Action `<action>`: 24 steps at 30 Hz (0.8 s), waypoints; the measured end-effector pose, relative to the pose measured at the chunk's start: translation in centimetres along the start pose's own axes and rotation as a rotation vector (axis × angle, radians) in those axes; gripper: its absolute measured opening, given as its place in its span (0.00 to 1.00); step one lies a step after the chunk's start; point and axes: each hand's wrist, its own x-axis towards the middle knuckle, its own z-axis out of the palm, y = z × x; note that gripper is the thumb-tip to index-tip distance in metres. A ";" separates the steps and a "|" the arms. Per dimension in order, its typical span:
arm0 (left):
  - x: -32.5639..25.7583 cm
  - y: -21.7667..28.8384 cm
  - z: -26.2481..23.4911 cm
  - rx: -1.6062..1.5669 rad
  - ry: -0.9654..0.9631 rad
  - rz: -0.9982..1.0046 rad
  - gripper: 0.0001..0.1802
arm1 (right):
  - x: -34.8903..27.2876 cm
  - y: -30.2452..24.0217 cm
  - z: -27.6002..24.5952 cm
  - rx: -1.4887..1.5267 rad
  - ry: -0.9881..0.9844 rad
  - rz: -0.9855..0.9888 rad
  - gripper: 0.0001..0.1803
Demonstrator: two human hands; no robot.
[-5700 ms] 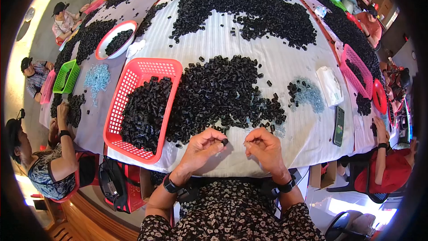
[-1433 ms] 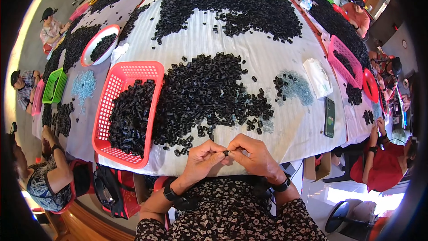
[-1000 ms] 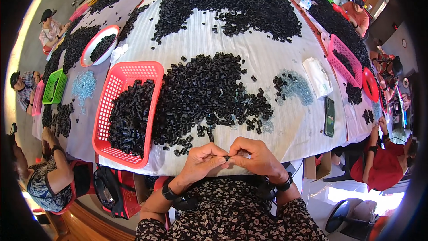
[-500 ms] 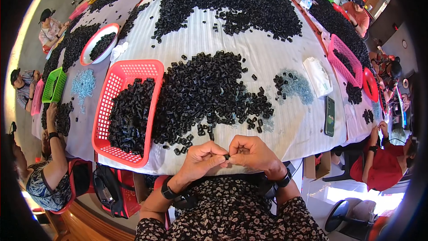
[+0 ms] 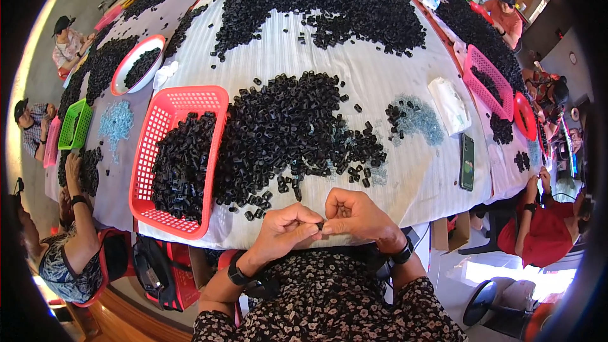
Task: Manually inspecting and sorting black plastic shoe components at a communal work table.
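Observation:
Between the fingertips of both my hands, just over the table's near edge, is a small black plastic piece point(image 5: 320, 225). My left hand point(image 5: 285, 228) pinches it from one side. My right hand point(image 5: 358, 218) meets it from the other, thumb and forefinger pressed together. The fingers cover most of the piece. A heap of black plastic pieces point(image 5: 278, 133) spreads over the cloth beyond my hands. To its left stands a red basket point(image 5: 140, 177) part filled with such pieces. Right of the heap lies a small pile of clear bluish bits point(image 5: 421, 121), too small to make out.
A phone point(image 5: 467, 161) and a white packet point(image 5: 450, 106) lie on the right of the tablecloth point(image 5: 405, 183). A larger black heap point(image 5: 380, 19) covers the far part. A white basin with a red rim point(image 5: 140, 66) and a green basket point(image 5: 76, 123) stand left. Several people sit around.
My right hand has lifted very slightly and its fingertips sit a little differently at the black piece. Both hands still meet at it. The whole view has shifted slightly.

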 end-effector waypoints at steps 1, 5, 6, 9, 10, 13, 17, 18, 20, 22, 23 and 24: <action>0.0 -0.1 0.2 -0.001 -0.003 0.004 0.06 | -0.1 -0.2 -0.4 -0.004 0.002 -0.001 0.06; -0.1 -0.2 0.4 -0.120 -0.015 0.010 0.07 | -0.6 -1.5 -2.7 -0.288 0.264 -0.130 0.04; 0.1 -0.3 0.2 -0.107 0.001 0.012 0.06 | -0.4 -0.6 -4.0 -0.516 0.501 -0.266 0.05; 0.3 -0.5 0.1 -0.092 0.029 0.013 0.05 | 0.8 1.5 -5.3 -0.852 0.786 -0.432 0.07; 0.3 -0.5 0.2 -0.095 0.039 0.004 0.05 | 1.3 2.2 -5.3 -0.943 0.794 -0.445 0.06; 0.1 -0.7 0.3 -0.071 0.057 0.011 0.05 | 1.8 2.9 -5.1 -1.089 0.763 -0.383 0.07; 0.2 -0.9 0.3 -0.082 0.054 0.020 0.05 | 2.0 3.5 -5.3 -1.198 0.763 -0.355 0.07; 0.2 -1.0 0.3 -0.082 0.076 0.011 0.05 | 2.0 3.6 -5.3 -1.222 0.749 -0.349 0.07; 0.2 -1.1 0.2 -0.079 0.107 0.004 0.05 | 2.0 3.3 -5.2 -1.217 0.757 -0.372 0.06; 0.3 -1.2 0.2 -0.076 0.162 0.017 0.06 | 2.0 2.8 -4.9 -1.207 0.758 -0.399 0.06; 0.3 -1.3 0.1 -0.075 0.170 0.017 0.06 | 1.8 2.4 -4.6 -1.036 0.772 -0.377 0.06; 0.3 -1.3 0.0 -0.072 0.193 0.012 0.06 | 1.6 2.0 -4.2 -0.865 0.782 -0.352 0.05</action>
